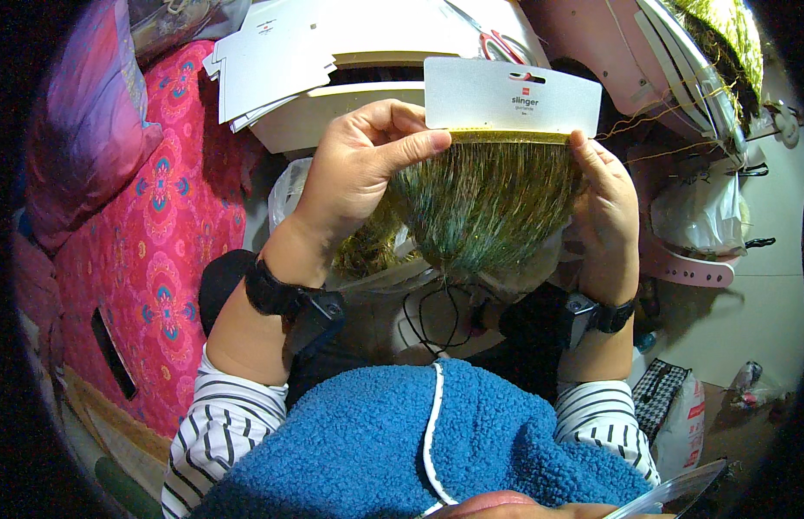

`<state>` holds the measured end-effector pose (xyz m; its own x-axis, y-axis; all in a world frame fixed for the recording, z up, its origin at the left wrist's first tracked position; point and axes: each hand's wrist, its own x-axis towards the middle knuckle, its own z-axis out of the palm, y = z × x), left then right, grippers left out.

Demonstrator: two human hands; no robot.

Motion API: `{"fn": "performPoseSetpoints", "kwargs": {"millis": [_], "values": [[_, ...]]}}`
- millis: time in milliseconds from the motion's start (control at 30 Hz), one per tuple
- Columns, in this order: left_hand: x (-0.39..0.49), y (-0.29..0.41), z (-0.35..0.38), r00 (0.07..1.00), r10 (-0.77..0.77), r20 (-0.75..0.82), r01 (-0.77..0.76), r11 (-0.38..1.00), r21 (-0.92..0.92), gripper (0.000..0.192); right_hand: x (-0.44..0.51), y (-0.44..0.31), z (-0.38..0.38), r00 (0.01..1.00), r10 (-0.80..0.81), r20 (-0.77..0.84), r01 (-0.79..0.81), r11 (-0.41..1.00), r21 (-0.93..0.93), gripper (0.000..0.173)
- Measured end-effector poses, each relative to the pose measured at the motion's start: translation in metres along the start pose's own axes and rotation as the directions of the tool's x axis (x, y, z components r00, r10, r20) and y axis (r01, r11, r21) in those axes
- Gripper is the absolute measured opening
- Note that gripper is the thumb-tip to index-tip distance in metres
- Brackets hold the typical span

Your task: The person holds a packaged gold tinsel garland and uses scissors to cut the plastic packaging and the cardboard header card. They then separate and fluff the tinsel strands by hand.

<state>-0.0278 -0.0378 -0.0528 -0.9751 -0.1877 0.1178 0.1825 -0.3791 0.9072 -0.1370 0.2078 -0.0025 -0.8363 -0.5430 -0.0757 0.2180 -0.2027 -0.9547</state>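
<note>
Between my two hands hangs a tinsel garland (493, 201), dark green to gold, its strands falling from a yellow top strip. A white printed header card (512, 97) with a hanger slot stands up above that strip. My left hand (369, 156) pinches the card's lower left corner and the strip between thumb and fingers. At the lower right corner, my right hand (600, 175) holds the strip with its thumb in front; its other fingers are partly hidden behind. Below the strands, a clear plastic bag (389, 276) holds more gold tinsel (366, 250).
Flat white cards (272, 65) lie stacked on a white table (389, 32), with red-handled scissors (502, 48) behind the header card. A pink patterned cloth (162, 214) covers the surface at left. At right are a pink panel (597, 45), gold threads and a hanging plastic bag (697, 214).
</note>
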Motion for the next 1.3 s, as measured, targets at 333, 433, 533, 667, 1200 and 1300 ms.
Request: {"fn": "performPoseSetpoints", "kwargs": {"millis": [333,433,533,667,1200,1300], "values": [[-0.001,-0.023,0.017,0.938,0.258,-0.234,-0.188,0.941,0.282,0.013,-0.002,0.032,0.028,0.874,-0.471,-0.116,0.202,0.571,-0.796,0.037],[-0.01,-0.026,0.036,0.88,0.456,-0.128,-0.335,0.79,0.514,0.014,-0.015,0.043,0.056,0.918,-0.394,0.038,0.296,0.62,-0.727,0.037],[-0.019,-0.028,0.048,0.88,0.473,-0.033,-0.401,0.78,0.48,0.012,-0.022,0.041,0.064,0.864,-0.494,0.093,0.348,0.455,-0.82,0.028],[-0.018,-0.028,0.049,0.895,0.447,-0.006,-0.384,0.775,0.503,0.01,-0.026,0.038,0.062,0.889,-0.429,0.162,0.356,0.421,-0.834,0.018],[0.004,0.003,0.003,0.902,0.397,0.172,-0.414,0.676,0.609,0.023,-0.013,0.009,0.026,0.749,-0.651,0.124,0.357,0.239,-0.903,0.01],[0.004,0.009,-0.002,0.937,0.296,0.184,-0.345,0.715,0.608,0.014,-0.012,0.006,0.025,0.749,-0.65,0.128,0.402,0.293,-0.867,0.012]]}}
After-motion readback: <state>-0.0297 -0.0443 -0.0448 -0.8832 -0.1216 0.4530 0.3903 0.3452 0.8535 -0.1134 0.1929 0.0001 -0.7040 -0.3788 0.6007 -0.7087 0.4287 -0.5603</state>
